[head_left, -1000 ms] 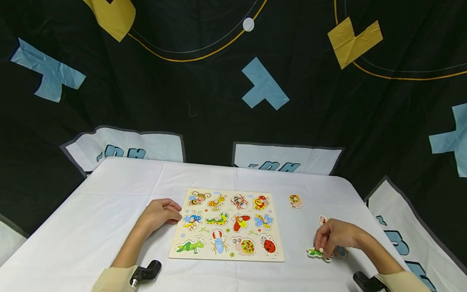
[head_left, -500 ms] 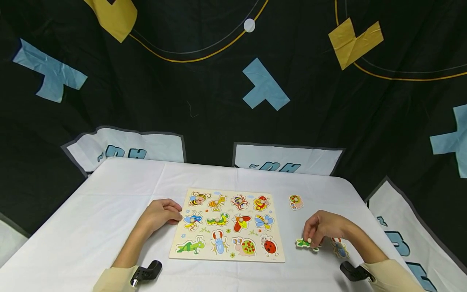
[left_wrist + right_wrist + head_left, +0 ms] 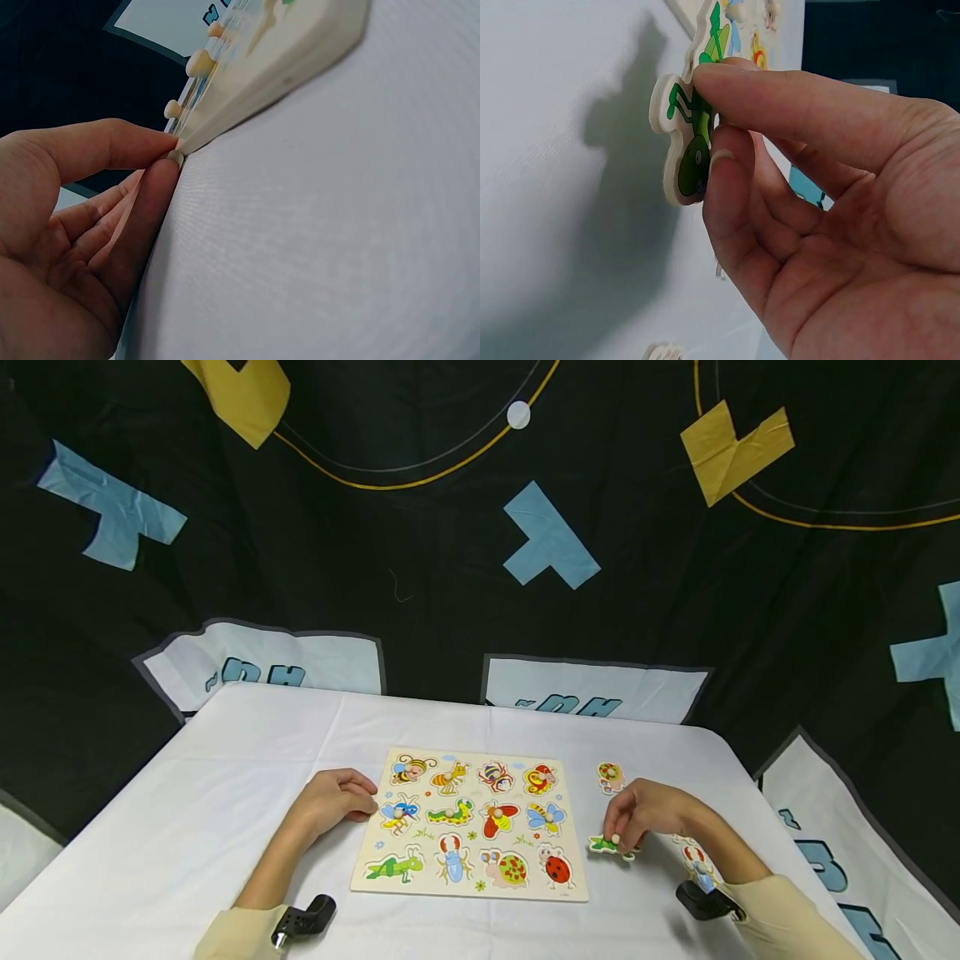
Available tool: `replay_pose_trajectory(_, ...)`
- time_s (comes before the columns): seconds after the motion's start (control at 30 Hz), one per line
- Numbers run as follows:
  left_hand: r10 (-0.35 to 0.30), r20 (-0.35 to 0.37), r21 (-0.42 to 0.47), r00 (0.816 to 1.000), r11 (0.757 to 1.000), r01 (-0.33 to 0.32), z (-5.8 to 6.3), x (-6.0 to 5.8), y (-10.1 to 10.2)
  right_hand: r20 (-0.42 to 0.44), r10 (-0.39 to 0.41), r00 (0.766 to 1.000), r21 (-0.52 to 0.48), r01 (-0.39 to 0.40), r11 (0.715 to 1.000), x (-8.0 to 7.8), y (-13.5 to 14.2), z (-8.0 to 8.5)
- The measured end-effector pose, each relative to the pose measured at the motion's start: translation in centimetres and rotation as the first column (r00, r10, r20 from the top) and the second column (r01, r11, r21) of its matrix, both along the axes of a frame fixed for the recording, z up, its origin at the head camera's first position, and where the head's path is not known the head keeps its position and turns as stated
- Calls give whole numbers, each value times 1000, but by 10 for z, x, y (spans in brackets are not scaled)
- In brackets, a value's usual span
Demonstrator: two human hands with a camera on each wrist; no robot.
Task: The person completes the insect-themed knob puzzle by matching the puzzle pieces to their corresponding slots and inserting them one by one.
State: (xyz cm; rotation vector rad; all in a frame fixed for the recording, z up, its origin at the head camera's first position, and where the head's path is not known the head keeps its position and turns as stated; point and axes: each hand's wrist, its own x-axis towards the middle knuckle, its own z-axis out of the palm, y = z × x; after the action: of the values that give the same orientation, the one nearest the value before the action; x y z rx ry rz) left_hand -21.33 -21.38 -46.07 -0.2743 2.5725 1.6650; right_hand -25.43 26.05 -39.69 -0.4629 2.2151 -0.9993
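Note:
A wooden insect puzzle board [image 3: 476, 857] lies on the white table, with knobbed pieces in its upper rows. My left hand [image 3: 335, 802] is at the board's left edge; in the left wrist view its thumb and forefinger pinch that edge. To the right of the board, my right hand [image 3: 654, 810] holds a green grasshopper puzzle piece [image 3: 695, 165] between thumb and fingers, above the cloth. Its knob is partly covered by the fingertips. A snail piece [image 3: 611, 777] lies just beyond this hand. The blue beetle piece [image 3: 697, 867] lies under the right forearm, partly hidden.
The white tablecloth [image 3: 247, 760] covers the whole table. A dark curtain [image 3: 420, 568] with blue and yellow shapes hangs behind. Black wrist cameras are strapped on both arms, the right one [image 3: 703, 900] low over the table beside the beetle piece.
My right hand has carried the grasshopper piece leftward and slightly away from me, nearer the board. The beetle piece is more exposed than before. My left hand stays at the board's edge.

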Motion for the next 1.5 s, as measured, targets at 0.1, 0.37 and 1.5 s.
replay_pose_trajectory(0.1,6,1,-5,1000,1000,-6,0,0,1,3,-9,1000,5,9,1000,-2,-5,0)
replay_pose_trajectory(0.37,9,-5,-3,1000,1000,-9,-1,0,1,-8,3,1000,11,-3,1000,-7,-17,0)
replay_pose_trajectory(1.5,6,-5,10,1000,1000,-6,-2,-1,0,-114,85,990,12,-85,996,-14,-102,-3)
